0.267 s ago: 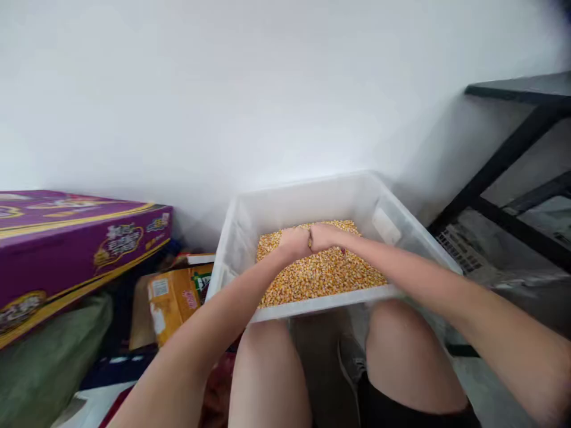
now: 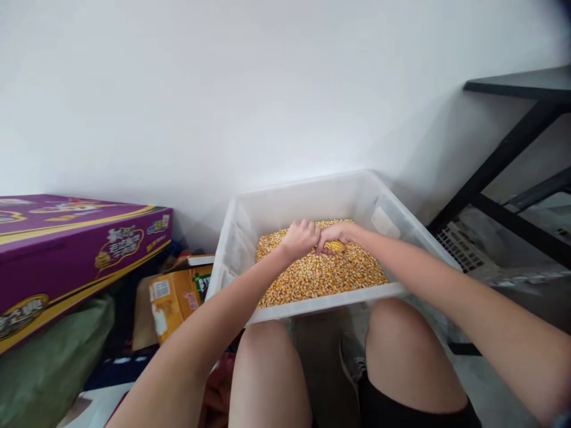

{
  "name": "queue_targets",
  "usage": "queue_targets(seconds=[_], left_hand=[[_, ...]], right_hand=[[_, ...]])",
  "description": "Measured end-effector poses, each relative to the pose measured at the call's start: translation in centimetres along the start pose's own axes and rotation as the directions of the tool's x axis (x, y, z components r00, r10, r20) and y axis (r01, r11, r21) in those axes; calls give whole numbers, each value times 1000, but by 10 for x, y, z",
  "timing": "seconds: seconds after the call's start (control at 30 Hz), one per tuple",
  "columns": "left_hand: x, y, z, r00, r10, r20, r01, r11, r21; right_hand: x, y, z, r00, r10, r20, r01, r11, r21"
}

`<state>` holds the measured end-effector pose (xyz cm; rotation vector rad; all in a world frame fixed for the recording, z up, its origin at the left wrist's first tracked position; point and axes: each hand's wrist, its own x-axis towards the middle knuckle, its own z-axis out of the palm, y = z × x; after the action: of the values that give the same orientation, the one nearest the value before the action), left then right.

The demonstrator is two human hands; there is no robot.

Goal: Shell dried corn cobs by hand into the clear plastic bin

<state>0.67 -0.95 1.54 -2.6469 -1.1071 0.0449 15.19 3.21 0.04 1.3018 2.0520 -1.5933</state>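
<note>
My right hand (image 2: 338,233) is closed round a yellow corn cob (image 2: 334,245), whose kernels show between the thumb and fingers. Pressed against it, my left hand (image 2: 301,239) has its fingers curled at the cob's left end, which they hide. Both hands are just above a bed of loose corn kernels (image 2: 319,276), inside a translucent white plastic bin (image 2: 307,199).
A purple printed carton (image 2: 80,249) stands at the left, with an orange package (image 2: 173,300) and a green bag (image 2: 57,351) near it. At the right is a black-framed shelf (image 2: 504,151). The bin stands against a white wall (image 2: 267,89), before my knees.
My hands have turned, so the left knuckles now face up and the corn cob shows in my right hand. Earlier, the wrists hid it. The bin has stayed in place.
</note>
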Motion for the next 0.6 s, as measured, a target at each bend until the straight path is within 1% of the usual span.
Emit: queue_targets(seconds=[0.03,0.07,0.1,0.13,0.17,0.2,0.23,0.27,0.3,0.33,0.37,0.43,0.47,0.5,0.53,0.6], left_hand=[[1,0,-2,1000,14,-23,-14,1000,17],[2,-1,-3,1000,11,-17,-10,1000,16],[3,-2,-2,1000,-8,18,7,1000,1],[4,-4,1,996,-36,76,38,999,-23],[5,-6,4,987,-70,141,78,996,-51],[5,-10,9,974,-104,202,122,989,-82],[5,-14,14,957,-128,261,164,979,-121],[5,-19,19,940,-141,312,202,964,-175],[4,-26,24,922,-134,364,236,939,-252],[3,-32,28,897,-92,432,263,897,-355],[1,-38,31,874,-28,485,287,836,-468],[-2,-48,35,842,91,532,331,692,-642],[-3,-52,35,840,106,532,351,642,-682],[-4,-55,35,845,93,526,364,620,-695],[-5,-58,33,856,60,513,367,629,-685],[-6,-60,29,889,-14,458,330,713,-619]], right_hand=[[-1,1,-1,999,-6,37,5,1000,27],[-1,2,-1,999,-28,42,27,999,20],[0,1,0,999,-48,6,48,998,-27],[2,0,3,995,-62,-72,54,992,-114],[5,-2,8,980,-80,-181,39,974,-224],[9,-5,13,949,-108,-298,1,941,-337],[12,-8,19,901,-147,-407,-55,895,-443],[15,-12,24,852,-196,-486,-111,839,-533],[16,-16,29,808,-259,-529,-150,778,-610],[17,-20,33,778,-331,-535,-162,716,-679],[17,-24,36,760,-399,-513,-151,660,-736],[16,-31,37,737,-501,-454,-103,580,-808],[14,-33,36,727,-530,-437,-85,561,-823],[13,-34,33,720,-544,-431,-76,555,-828],[11,-34,29,718,-542,-437,-76,563,-823],[8,-30,16,732,-499,-464,-83,611,-787]])
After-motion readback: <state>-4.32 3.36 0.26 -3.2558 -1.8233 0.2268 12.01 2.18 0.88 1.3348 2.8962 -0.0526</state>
